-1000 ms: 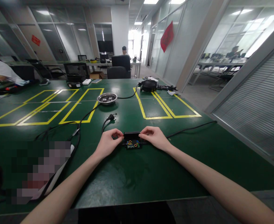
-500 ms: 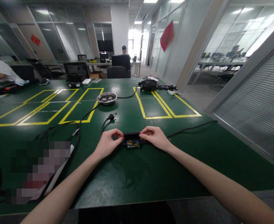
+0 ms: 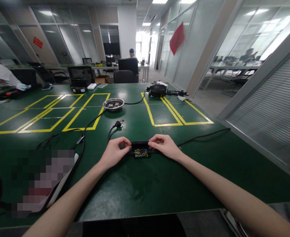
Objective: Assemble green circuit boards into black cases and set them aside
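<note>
A small black plastic cover (image 3: 140, 144) stands tilted up just behind an open black case. My left hand (image 3: 114, 153) pinches the cover's left end between thumb and fingers. At its right end, my right hand (image 3: 165, 146) grips it the same way. In the case lies a green circuit board (image 3: 141, 153) with two copper-coloured ring coils and other small parts. Black cables run out of the case on both sides, partly behind my hands. Whether the cover touches the case along its back edge, I cannot tell.
Beyond my left hand lies a black power plug (image 3: 118, 124). A metal bowl (image 3: 113, 104) with small metal parts sits farther back. Yellow tape (image 3: 167, 124) marks rectangles on the green table (image 3: 125, 194). A blurred-out item (image 3: 48, 181) lies at left, and a black bundle (image 3: 157, 90) at the back.
</note>
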The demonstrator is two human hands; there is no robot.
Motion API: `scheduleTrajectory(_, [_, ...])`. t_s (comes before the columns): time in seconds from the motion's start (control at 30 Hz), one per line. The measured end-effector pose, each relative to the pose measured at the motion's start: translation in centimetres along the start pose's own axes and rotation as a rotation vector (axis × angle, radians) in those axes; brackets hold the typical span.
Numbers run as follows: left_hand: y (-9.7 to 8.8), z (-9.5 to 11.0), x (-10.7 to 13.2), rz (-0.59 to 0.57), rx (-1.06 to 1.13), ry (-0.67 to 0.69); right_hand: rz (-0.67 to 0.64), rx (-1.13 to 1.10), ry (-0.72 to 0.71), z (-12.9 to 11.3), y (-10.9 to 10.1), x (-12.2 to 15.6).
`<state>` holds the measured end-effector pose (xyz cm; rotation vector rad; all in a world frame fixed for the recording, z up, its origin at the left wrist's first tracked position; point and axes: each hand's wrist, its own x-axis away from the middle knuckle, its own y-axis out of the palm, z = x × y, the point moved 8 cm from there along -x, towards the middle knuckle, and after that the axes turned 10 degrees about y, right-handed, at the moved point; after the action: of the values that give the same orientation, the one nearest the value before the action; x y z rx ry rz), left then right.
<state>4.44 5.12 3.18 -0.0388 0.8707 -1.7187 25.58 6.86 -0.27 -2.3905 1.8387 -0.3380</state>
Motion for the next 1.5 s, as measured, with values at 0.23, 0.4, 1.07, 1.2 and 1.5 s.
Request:
scheduleTrajectory(0.23, [0.5,0.2,0.2,-0.061,0.001,0.003,-0.015,0.06,-0.051,-0.4,0.1,0.2])
scheduleTrajectory(0.4, [0.8,0.7,0.3,-0.122,-0.079,0.045,-0.112,0.105,-0.081,-0.8,0.5,0.7])
scheduleTrajectory(1.07, [3.4,1.9,0.5,-0.289,-0.454,0.198,-0.149,0.575,-0.356,-2.9,2.7,2.4])
scheduleTrajectory(1.2, [4.1,1.9,0.5,-0.312,-0.566,0.176,-0.124,0.577,-0.447,-3.5,3.0,3.0])
scheduleTrajectory(1.5, [4.5,2.0,0.4,-0.383,-0.574,0.235,-0.135,0.561,-0.22,-2.3,3.1,2.0])
